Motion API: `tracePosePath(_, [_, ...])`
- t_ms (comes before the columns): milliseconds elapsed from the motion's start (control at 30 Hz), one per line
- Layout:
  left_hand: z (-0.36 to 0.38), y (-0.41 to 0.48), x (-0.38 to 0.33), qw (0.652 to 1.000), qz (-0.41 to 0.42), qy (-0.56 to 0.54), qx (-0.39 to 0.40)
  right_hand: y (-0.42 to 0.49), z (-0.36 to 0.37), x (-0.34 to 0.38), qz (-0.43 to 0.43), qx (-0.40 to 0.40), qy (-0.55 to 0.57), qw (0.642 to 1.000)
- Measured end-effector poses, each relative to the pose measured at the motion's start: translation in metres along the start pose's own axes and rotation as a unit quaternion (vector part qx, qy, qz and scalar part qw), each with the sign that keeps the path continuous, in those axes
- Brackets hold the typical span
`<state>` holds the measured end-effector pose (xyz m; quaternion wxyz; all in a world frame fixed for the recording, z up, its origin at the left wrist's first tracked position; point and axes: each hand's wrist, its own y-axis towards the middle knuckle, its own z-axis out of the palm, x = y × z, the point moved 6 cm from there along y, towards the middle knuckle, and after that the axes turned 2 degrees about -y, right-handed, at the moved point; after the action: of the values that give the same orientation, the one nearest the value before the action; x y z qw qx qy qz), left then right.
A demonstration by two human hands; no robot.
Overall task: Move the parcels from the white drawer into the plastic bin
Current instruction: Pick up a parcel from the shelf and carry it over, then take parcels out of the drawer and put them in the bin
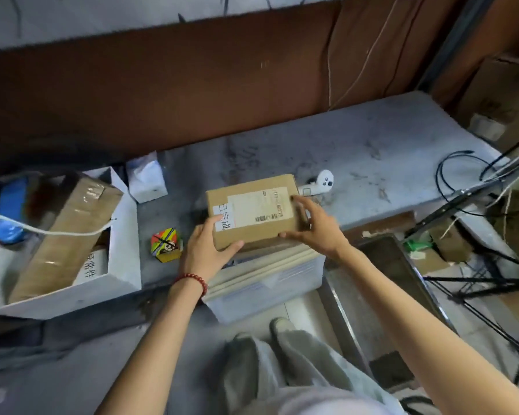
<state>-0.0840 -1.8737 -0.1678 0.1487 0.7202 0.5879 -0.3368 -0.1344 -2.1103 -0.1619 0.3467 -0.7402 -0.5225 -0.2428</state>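
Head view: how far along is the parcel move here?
Done: unclear. The inside of the plastic bin is hidden, so no delivered parcel shows. In hand: the left hand and right hand grip a cardboard parcel just above the bin. Left: the white drawer holds at least a long taped box, a blue packet and a white labelled packet.

White controller (324,181), colourful puzzle cube (166,245), small white carton (147,182)
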Motion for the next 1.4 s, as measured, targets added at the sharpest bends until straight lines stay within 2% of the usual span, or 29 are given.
tracePosePath(133, [0.024, 0.023, -0.006, 0.999, -0.048, -0.002, 0.024, 0.036, 0.0, -0.011, 0.006, 0.05, -0.084, 0.995])
tracePosePath(233, [0.03, 0.04, -0.004, 0.998, -0.047, 0.008, 0.033, 0.06, 0.004, -0.015, 0.015, 0.071, -0.133, 0.988])
tracePosePath(433, [0.038, 0.066, 0.024, 0.997, -0.046, 0.047, 0.05, 0.085, 0.023, -0.014, 0.028, 0.067, -0.155, 0.985])
tracePosePath(567, [0.042, 0.075, 0.032, 0.995, -0.014, 0.077, 0.064, 0.083, 0.025, -0.023, 0.034, 0.075, -0.265, 0.961])
tracePosePath(800, [0.033, 0.071, 0.03, 0.989, 0.001, 0.136, 0.065, 0.076, 0.014, -0.006, 0.018, 0.001, -0.425, 0.905])
tracePosePath(933, [0.016, 0.033, 0.018, 0.983, 0.047, 0.176, 0.014, 0.054, 0.012, 0.003, -0.057, -0.046, -0.361, 0.93])
tracePosePath(1100, [0.032, -0.001, 0.025, 0.977, -0.001, 0.21, 0.03, 0.039, 0.03, -0.013, -0.074, 0.05, -0.32, 0.943])
tracePosePath(1200, [0.058, -0.022, 0.033, 0.97, -0.076, 0.223, 0.061, 0.028, 0.043, -0.032, -0.077, 0.128, -0.325, 0.934])
tracePosePath(1300, [0.096, -0.047, 0.037, 0.956, -0.113, 0.252, 0.102, 0.016, 0.056, -0.062, -0.065, 0.197, -0.342, 0.916])
tracePosePath(1400, [0.127, -0.066, 0.042, 0.951, -0.137, 0.252, 0.113, 0.012, 0.064, -0.091, -0.078, 0.209, -0.374, 0.9])
